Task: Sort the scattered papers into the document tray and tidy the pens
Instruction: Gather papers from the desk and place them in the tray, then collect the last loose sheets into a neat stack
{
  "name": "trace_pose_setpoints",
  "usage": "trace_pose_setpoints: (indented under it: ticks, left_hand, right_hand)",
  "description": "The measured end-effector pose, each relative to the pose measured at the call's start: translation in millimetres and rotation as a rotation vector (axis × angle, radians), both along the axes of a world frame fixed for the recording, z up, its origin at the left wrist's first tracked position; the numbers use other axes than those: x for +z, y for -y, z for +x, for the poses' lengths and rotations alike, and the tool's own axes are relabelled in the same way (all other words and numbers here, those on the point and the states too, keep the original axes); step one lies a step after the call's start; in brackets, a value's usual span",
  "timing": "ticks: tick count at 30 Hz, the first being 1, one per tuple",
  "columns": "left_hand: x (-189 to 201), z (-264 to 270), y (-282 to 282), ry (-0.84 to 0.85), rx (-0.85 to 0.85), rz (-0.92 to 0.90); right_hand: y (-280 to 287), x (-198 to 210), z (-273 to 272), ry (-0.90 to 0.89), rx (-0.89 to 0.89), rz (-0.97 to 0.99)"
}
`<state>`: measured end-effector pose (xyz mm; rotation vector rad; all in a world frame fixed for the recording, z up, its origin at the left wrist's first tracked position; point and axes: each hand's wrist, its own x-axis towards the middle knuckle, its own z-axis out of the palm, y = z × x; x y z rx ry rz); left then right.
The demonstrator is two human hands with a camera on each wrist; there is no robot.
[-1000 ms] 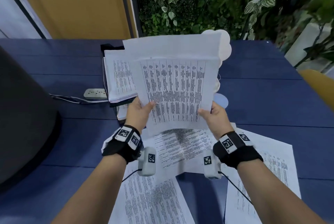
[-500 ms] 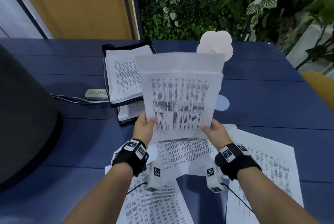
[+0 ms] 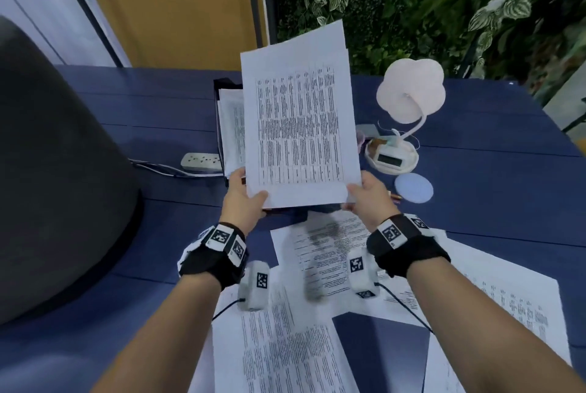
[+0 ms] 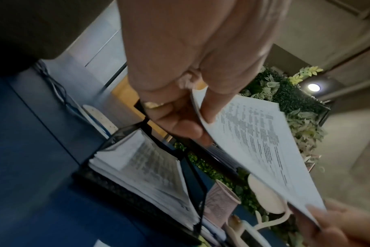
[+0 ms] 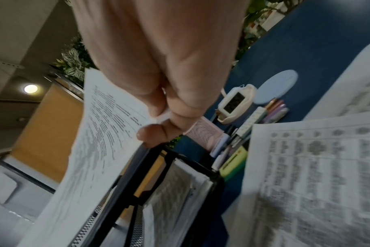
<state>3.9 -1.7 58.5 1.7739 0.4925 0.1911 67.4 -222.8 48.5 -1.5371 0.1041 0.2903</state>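
Both hands hold a small stack of printed sheets (image 3: 301, 126) upright, tilted over the black mesh document tray (image 3: 220, 88). My left hand (image 3: 245, 197) pinches its lower left corner; the right hand (image 3: 364, 194) pinches the lower right corner. In the left wrist view the stack (image 4: 258, 147) hangs above the tray (image 4: 125, 192), which holds a thick pile of papers. In the right wrist view the stack (image 5: 99, 137) slants over the tray's frame (image 5: 169, 160). Several pens and markers (image 5: 243, 133) lie beside a pink mesh pen cup (image 5: 203, 132). More printed sheets (image 3: 285, 338) lie scattered near me.
A white flower-shaped desk lamp (image 3: 409, 97) with a clock base (image 3: 391, 158) stands right of the tray. A pale blue round disc (image 3: 413, 188) lies next to it. A white power strip (image 3: 201, 161) lies left of the tray. A dark rounded object (image 3: 54, 170) fills the left side.
The held stack dipped toward me, then rose and moved forward and left over the tray, now covering most of it. Both hands moved forward with it.
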Motion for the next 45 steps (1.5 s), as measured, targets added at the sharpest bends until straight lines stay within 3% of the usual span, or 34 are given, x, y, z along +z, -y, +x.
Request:
trace_pose_setpoints:
  ticks: [6, 9, 16, 21, 25, 30, 34, 38, 45]
  left_hand:
    - [14.3, 18.7, -32.8, 0.070, 0.083, 0.240]
    - [21.9, 34.5, -48.2, 0.003, 0.053, 0.423]
    - [19.3, 63.8, -69.8, -0.099, -0.113, 0.586]
    - [9.2, 66.5, -71.6, -0.269, -0.171, 0.939]
    - [9.0, 63.3, -70.2, -0.379, -0.156, 1.083]
    - [0.9, 57.2, -72.7, -0.430, -0.182, 1.038]
    - [-8.4, 43.0, -71.8, -0.333, -0.170, 0.842]
    - [-23.2, 20.7, -61.7, -0.225, -0.125, 0.708]
    - [-49.6, -14.7, -23.1, -0.206, -0.131, 0.663]
  right_hand:
    - [-39.6, 16.0, 30.5, 0.081, -0.005, -0.091]
    - [-55.6, 18.1, 48.9, 0.143, -0.062, -0.195]
    - [-75.8, 19.9, 88.9, 0.202, -0.118, -0.410]
    - [-83.4, 12.7, 97.1, 0.251, -0.086, -0.585]
    - [-83.6, 11.3, 94.9, 0.275, -0.064, -0.794]
    - [-83.2, 10.9, 86.3, 0.312, -0.003, -0.948]
    - [-68.0, 11.5, 66.7, 0.312, -0.063, -0.842]
    - [-41.1, -3.5, 37.9, 0.238, -0.064, -0.834]
    - [15.9, -50.8, -9.3, 0.029, 0.003, -0.953]
